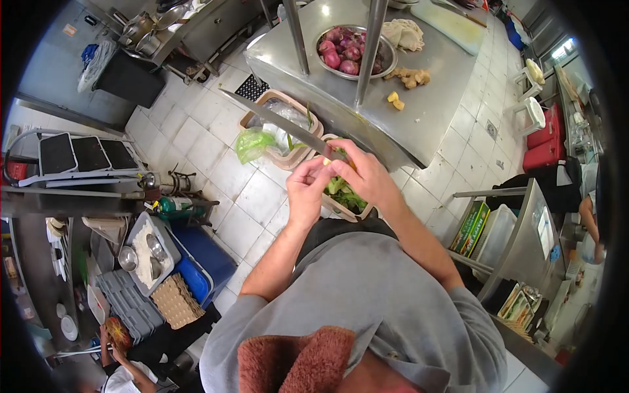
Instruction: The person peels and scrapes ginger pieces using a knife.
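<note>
watching remotely, i see the right hand (pixel 368 178) wrapped around the knife (pixel 278 122), which slants forward-left; beside the knife, the left hand (pixel 308 191) pinches a small yellow piece (pixel 327 161).

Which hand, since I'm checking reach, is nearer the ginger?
Right. The right hand is below the ginger and slightly left of it in view; the left hand is farther left and slightly lower.
</note>
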`<move>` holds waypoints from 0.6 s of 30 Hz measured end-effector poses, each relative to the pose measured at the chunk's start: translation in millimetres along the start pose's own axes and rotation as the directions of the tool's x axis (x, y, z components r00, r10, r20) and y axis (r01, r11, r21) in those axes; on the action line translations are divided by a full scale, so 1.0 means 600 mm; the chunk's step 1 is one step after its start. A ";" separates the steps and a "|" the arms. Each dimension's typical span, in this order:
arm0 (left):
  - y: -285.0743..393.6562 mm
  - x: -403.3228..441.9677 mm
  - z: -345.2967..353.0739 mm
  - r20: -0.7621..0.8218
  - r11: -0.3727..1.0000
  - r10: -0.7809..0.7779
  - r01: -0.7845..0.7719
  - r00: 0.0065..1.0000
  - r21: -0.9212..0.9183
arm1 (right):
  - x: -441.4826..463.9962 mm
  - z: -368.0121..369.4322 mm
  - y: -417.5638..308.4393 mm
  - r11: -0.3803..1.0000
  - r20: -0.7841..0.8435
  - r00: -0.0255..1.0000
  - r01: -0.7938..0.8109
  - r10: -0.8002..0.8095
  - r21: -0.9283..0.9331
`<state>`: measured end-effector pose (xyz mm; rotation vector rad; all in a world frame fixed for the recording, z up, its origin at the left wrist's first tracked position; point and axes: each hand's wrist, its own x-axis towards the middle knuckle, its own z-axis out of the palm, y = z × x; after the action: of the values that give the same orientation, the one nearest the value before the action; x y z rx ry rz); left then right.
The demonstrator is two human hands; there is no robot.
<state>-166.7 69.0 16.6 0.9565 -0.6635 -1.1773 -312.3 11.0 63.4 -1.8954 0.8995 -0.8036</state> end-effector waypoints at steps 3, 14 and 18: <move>0.028 0.020 -0.008 -0.007 0.986 -0.057 0.055 0.998 -0.159 | -0.008 -0.005 0.006 0.986 0.000 0.998 -0.067 0.068 0.155; 0.026 0.012 -0.020 0.082 0.952 -0.123 0.141 0.989 -0.272 | -0.028 -0.015 -0.017 0.998 0.110 0.994 0.029 -0.023 -0.052; 0.022 0.012 -0.021 0.045 0.962 -0.108 0.116 0.993 -0.248 | -0.027 -0.017 -0.025 0.999 0.129 0.992 -0.002 0.007 -0.041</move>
<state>-147.8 66.7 22.2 0.7700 -0.4758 -1.3437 -325.2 25.6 78.5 -1.9564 0.8454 -0.6561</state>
